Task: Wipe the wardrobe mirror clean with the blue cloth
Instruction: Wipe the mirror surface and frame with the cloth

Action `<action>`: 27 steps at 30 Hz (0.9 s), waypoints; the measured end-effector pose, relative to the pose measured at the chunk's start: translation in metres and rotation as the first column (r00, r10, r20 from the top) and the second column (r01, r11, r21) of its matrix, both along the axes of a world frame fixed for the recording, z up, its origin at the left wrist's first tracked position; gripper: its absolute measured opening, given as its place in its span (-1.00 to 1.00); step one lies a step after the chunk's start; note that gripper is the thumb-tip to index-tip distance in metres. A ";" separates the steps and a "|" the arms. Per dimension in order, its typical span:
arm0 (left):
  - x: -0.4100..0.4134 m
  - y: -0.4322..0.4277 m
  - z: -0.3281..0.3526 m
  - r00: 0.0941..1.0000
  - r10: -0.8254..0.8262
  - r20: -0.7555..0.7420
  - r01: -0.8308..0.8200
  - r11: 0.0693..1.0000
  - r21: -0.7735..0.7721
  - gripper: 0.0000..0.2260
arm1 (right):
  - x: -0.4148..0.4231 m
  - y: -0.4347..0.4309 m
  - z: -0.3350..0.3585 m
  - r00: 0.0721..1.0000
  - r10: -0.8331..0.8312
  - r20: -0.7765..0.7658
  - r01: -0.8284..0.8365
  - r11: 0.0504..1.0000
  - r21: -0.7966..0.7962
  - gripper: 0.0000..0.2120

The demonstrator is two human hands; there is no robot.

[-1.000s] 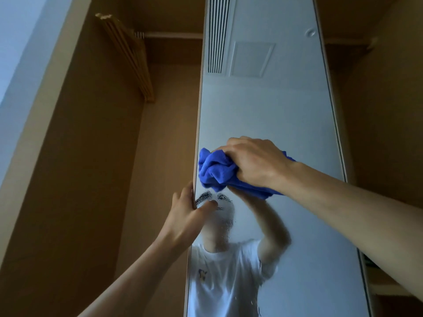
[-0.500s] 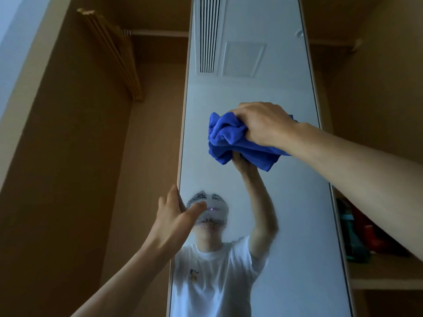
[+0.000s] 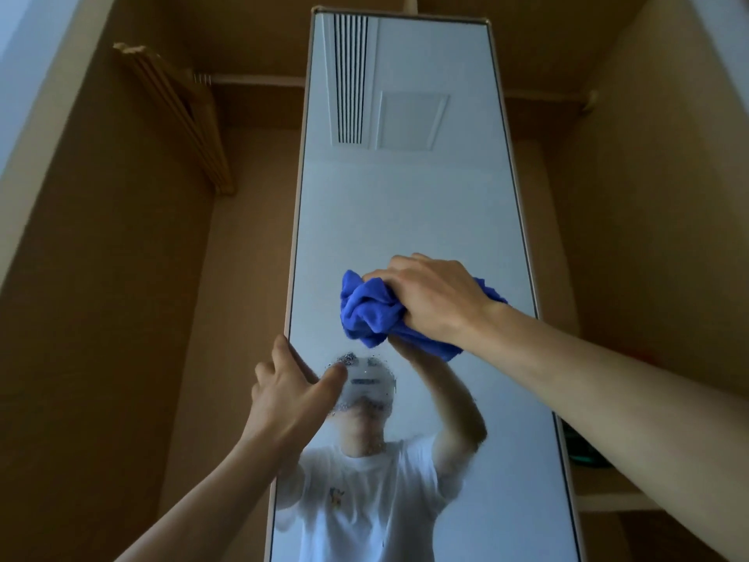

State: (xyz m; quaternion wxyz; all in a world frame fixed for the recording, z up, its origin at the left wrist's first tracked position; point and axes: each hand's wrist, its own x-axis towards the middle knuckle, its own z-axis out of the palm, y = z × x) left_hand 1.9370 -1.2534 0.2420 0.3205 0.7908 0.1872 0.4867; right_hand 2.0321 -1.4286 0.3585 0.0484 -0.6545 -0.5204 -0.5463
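A tall narrow wardrobe mirror (image 3: 405, 212) fills the middle of the view, its top edge just visible. My right hand (image 3: 433, 298) grips a bunched blue cloth (image 3: 371, 312) and presses it against the glass around mid-height. My left hand (image 3: 287, 393) holds the mirror's left edge lower down, fingers wrapped behind the frame and thumb lying on the glass. The glass reflects a person in a white t-shirt with one arm raised to the cloth.
The open wardrobe interior surrounds the mirror, with brown walls on both sides. A folded wooden rack (image 3: 178, 115) hangs at the upper left beside a hanging rail (image 3: 255, 79). A shelf (image 3: 604, 500) with dark items sits at the lower right.
My right hand carried the cloth up the glass, then back down toward the middle. The camera tilted up, bringing the mirror's top edge into view. My left hand kept its hold on the edge.
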 end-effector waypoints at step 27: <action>-0.011 -0.015 0.007 0.998 0.057 -0.034 -0.056 0.998 0.012 -0.09 | 0.037 -0.052 -0.026 0.996 -0.085 0.003 0.085 0.995 0.060 -0.66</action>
